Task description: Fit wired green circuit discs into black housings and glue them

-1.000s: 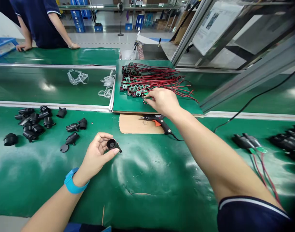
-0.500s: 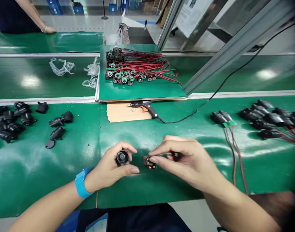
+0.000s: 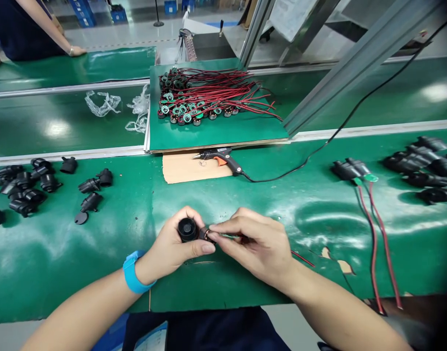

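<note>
Green table (image 3: pixel 245 197) spreads all round the glue gun (image 3: pixel 223 160), shiny, w/ a couple of torn spots nr its front edge, right of the gun. Big metal post (image 3: pixel 355 73) slants up behind & to the right of the gun. Co-worker (image 3: pixel 29 29) in dark top is far back-left of it, one hand resting on the far bench. Raised green board (image 3: pixel 208 137) sits just behind the gun, w/ a heap of red wires (image 3: pixel 223 95) on top, round ends to the left, loose tails to the right. Pile of black parts (image 3: pixel 24 185) well left of the gun; bunch of dark parts (image 3: pixel 424 161) well right, & nearer on that side a black pair (image 3: pixel 349 169) w/ two red leads hanging fwd. Both hands are in front of the gun: left hand (image 3: pixel 175 241), slightly to its left, curled round a black cup (image 3: pixel 187 229), open end up; right hand (image 3: pixel 256 241), slightly to its right, pinching a small ring (image 3: pixel 204 234) btwn thumb & fingertips. Ring's just beside the cup, also in front of the gun; can't tell if they touch. Blue band (image 3: pixel 133 273) on left wrist, front-left of the gun.
</note>
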Tool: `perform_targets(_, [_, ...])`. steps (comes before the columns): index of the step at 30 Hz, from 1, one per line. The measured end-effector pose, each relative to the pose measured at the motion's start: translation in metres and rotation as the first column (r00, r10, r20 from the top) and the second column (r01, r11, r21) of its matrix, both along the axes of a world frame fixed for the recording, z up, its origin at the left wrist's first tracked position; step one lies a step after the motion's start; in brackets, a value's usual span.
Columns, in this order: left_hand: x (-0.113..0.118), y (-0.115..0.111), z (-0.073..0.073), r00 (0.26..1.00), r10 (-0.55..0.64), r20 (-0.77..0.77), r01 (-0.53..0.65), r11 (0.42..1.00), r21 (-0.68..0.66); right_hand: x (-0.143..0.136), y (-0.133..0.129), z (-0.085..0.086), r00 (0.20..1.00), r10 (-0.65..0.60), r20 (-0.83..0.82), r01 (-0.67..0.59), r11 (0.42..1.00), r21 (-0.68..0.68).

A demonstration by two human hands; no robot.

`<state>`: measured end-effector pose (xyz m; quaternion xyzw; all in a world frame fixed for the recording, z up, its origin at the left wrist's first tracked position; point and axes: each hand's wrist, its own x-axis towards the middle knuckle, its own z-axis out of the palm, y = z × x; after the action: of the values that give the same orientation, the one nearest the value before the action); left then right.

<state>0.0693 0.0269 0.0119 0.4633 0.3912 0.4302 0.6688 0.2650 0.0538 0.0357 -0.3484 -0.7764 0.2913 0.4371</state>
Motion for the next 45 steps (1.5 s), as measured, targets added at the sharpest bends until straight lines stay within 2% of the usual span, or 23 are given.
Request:
perform_targets(4, [-0.002, -0.001, -0.003, 0.998, 0.001, -0.067, 0.001, 1.000, 0.024, 0.001, 0.001, -0.008, 0.994, 0.032, 0.104, -0.045, 0.991, 0.124])
perform_targets(6, [-0.005, -0.002, -0.005, 0.994, -0.011, -0.112, 0.018, 0.998, 0.057, 0.003, 0.003, -0.007, 0.992, 0.024, 0.122, -0.039, 0.992, 0.123])
perform_targets(11, [-0.014, -0.004, -0.007, 0.956, -0.052, -0.289, 0.104, 0.980, 0.169, 0.009, 0.010, 0.007, 0.999, -0.051, 0.016, 0.053, 0.993, -0.110])
perform_targets(14, [-0.017, -0.002, -0.008, 0.943, -0.123, -0.310, 0.188, 0.963, 0.191, 0.011, 0.013, 0.012, 0.999, -0.027, -0.034, 0.018, 0.967, -0.254])
perform_targets(16, [-0.018, 0.000, -0.008, 0.943, -0.173, -0.285, 0.224, 0.962, 0.155, 0.012, 0.014, 0.013, 0.998, 0.016, -0.059, -0.034, 0.945, -0.326])
perform_targets(19, [-0.018, 0.000, -0.009, 0.964, -0.232, -0.133, 0.238, 0.971, 0.031, 0.014, 0.016, 0.012, 0.992, 0.102, -0.077, -0.125, 0.903, -0.412])
perform_targets(22, [-0.017, -0.001, -0.009, 0.951, -0.309, -0.017, 0.308, 0.951, -0.043, 0.013, 0.017, 0.010, 0.971, 0.232, -0.055, -0.229, 0.848, -0.478])
perform_targets(25, [-0.016, -0.001, -0.010, 0.939, -0.342, -0.033, 0.342, 0.939, 0.017, 0.010, 0.017, 0.007, 0.956, 0.292, -0.020, -0.267, 0.842, -0.469])
perform_targets(29, [-0.014, 0.000, -0.014, 0.937, -0.285, -0.201, 0.313, 0.941, 0.127, 0.010, 0.017, 0.006, 0.936, 0.352, -0.014, -0.325, 0.848, -0.418])
perform_targets(31, [-0.014, -0.001, -0.016, 0.923, -0.277, -0.267, 0.319, 0.940, 0.125, 0.012, 0.019, 0.007, 0.928, 0.373, 0.000, -0.339, 0.843, -0.418])
perform_targets(35, [-0.016, 0.001, -0.014, 0.910, -0.283, -0.302, 0.328, 0.938, 0.109, 0.014, 0.020, 0.006, 0.933, 0.360, 0.021, -0.321, 0.857, -0.403])
perform_targets(38, [-0.018, 0.002, -0.012, 0.891, -0.290, -0.349, 0.352, 0.927, 0.129, 0.013, 0.019, 0.003, 0.922, 0.387, -0.001, -0.362, 0.859, -0.362])
perform_targets(43, [-0.021, 0.001, -0.016, 0.929, -0.227, -0.292, 0.270, 0.956, 0.114, 0.019, 0.020, 0.006, 0.936, 0.332, 0.115, -0.278, 0.900, -0.337])
perform_targets(45, [-0.022, 0.002, -0.018, 0.922, -0.192, -0.335, 0.253, 0.956, 0.147, 0.022, 0.021, 0.009, 0.930, 0.323, 0.177, -0.245, 0.902, -0.356])
